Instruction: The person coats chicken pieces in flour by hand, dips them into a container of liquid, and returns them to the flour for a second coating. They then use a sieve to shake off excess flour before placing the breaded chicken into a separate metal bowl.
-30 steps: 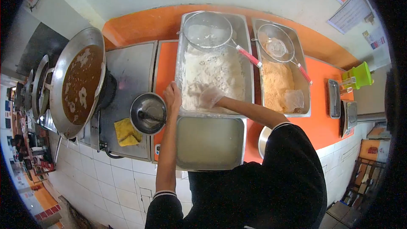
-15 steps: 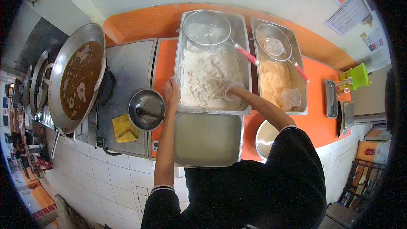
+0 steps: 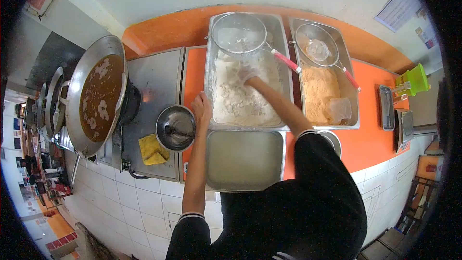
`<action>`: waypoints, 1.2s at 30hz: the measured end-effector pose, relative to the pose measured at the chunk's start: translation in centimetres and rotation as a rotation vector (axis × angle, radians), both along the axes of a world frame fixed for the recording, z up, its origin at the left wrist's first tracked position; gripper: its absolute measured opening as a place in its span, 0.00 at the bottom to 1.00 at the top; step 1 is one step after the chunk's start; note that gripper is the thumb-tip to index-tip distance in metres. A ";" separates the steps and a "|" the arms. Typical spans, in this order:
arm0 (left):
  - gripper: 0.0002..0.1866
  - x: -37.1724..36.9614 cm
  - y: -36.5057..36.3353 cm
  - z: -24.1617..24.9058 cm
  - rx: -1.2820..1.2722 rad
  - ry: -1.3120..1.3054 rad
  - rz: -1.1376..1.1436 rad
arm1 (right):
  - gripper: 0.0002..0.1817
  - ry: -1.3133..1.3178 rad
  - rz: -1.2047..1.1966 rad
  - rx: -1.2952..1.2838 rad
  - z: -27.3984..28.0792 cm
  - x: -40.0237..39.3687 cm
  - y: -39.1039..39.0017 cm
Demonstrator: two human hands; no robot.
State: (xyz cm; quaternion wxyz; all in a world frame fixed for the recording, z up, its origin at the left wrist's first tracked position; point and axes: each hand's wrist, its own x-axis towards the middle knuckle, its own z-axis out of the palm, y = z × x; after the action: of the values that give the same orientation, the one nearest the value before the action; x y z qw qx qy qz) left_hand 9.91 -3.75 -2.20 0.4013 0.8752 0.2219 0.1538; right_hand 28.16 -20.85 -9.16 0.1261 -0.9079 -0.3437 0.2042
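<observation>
My left hand [image 3: 201, 107] grips the left rim of a large metal tray [image 3: 209, 74] filled with white flour [image 3: 240, 98]. In a clear plastic glove, my right hand [image 3: 247, 73] is in the flour near the middle of the tray. Flour and blur hide its fingers. Lumpy pieces lie in the flour below that hand. A round sieve with a red handle [image 3: 287, 61] rests across the tray's far end. Right of it stands a tray of orange-tinted flour [image 3: 318, 91], with a second sieve [image 3: 317, 43] and a clear plastic bag [image 3: 340, 109].
A big wok of brown oil [image 3: 101, 96] stands on the stove at the left. Nearer are a metal bowl [image 3: 175, 127] and a yellow cloth [image 3: 153, 149]. A tray of cloudy liquid [image 3: 245, 160] sits before me. Far right is a green basket [image 3: 415, 81].
My right hand has moved away from me and to the left through the flour. My left hand stays at the rim. The whole view has shifted slightly, with things appearing further right.
</observation>
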 end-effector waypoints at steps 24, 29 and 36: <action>0.26 0.0 0.5 -0.6 0.018 -0.036 -0.018 | 0.31 -0.216 0.216 -0.017 5.1 -4.6 -6.3; 0.24 0.1 0.3 -0.7 0.038 -0.087 -0.004 | 0.36 -0.036 0.215 -0.124 -5.8 -7.7 -3.3; 0.24 0.1 1.0 -1.9 0.160 -0.185 -0.085 | 0.36 -0.206 0.368 -0.088 0.3 -8.1 -7.1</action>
State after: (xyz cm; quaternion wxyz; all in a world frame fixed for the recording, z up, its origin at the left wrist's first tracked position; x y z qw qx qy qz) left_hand 9.98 -2.78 -4.12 0.3550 0.8952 0.1335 0.2338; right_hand 20.03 -27.96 -8.86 0.0110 -0.8505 -0.5056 0.1447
